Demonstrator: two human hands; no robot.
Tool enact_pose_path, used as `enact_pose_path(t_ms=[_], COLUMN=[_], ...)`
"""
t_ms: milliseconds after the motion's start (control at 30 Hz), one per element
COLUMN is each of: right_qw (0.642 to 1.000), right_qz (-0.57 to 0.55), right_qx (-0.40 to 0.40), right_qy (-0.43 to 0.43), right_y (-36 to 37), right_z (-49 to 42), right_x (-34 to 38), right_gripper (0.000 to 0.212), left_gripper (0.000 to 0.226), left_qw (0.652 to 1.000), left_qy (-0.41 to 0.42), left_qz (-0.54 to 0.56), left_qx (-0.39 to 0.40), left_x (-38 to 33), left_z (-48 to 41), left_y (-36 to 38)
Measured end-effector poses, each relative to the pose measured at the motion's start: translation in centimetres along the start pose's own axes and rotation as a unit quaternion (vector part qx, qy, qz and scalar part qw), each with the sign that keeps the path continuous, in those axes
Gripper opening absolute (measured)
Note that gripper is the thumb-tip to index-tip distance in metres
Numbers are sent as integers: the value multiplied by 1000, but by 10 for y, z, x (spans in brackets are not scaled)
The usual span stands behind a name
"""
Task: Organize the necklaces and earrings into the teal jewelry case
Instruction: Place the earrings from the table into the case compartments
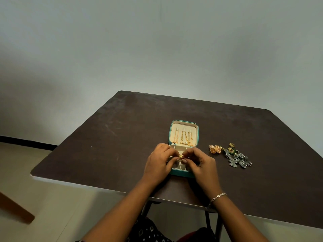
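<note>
Fingers (184, 161) of your left hand (160, 162) and right hand (203, 165) together pinch a small gold earring (181, 156) just above the open teal case (180, 174). It is probably light, stiff and slippery, so hold its domed body; any post is too small to see. More earrings (232, 156) lie on the tabletop (122, 137).

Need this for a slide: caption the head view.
Left hand and right hand pinch a small gold earring over the open teal jewelry case; gold chains hang in its lid.
</note>
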State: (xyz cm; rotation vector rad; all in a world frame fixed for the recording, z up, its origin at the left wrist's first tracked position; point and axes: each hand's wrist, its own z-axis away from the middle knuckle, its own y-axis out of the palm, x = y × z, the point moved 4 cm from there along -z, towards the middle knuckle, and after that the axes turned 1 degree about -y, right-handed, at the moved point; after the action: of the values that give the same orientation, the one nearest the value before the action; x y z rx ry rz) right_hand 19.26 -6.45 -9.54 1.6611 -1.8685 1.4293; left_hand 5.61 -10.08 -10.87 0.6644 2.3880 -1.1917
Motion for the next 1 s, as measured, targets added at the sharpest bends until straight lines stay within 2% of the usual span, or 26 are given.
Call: enact_pose_path(t_ms=[300, 367, 500, 733, 1000], right_qw=[1000, 1000, 1000, 997, 997], right_qz=[-4, -8, 17, 73, 50], right_qx=[-1, 4, 13, 26, -24], right_qy=[5, 10, -10, -30, 51], right_y=[-3, -3, -2, -3, -33], right_z=[0, 0, 0, -6, -18], right_x=[4, 3, 3, 3, -12], right_gripper=[38, 33, 19, 9, 14], left_gripper=[11, 12, 32, 29, 28], left_qw=[1000, 1000, 999, 999, 999], left_qy=[7, 8, 20, 25, 12], left_qz=[1, -3, -19, -31, -18], left_qx=[17, 19, 19, 18, 31], left_x=[-1, -2, -4, -4, -3], left_z=[0, 0, 0, 1, 1], left_y=[1, 1, 1, 2, 1])
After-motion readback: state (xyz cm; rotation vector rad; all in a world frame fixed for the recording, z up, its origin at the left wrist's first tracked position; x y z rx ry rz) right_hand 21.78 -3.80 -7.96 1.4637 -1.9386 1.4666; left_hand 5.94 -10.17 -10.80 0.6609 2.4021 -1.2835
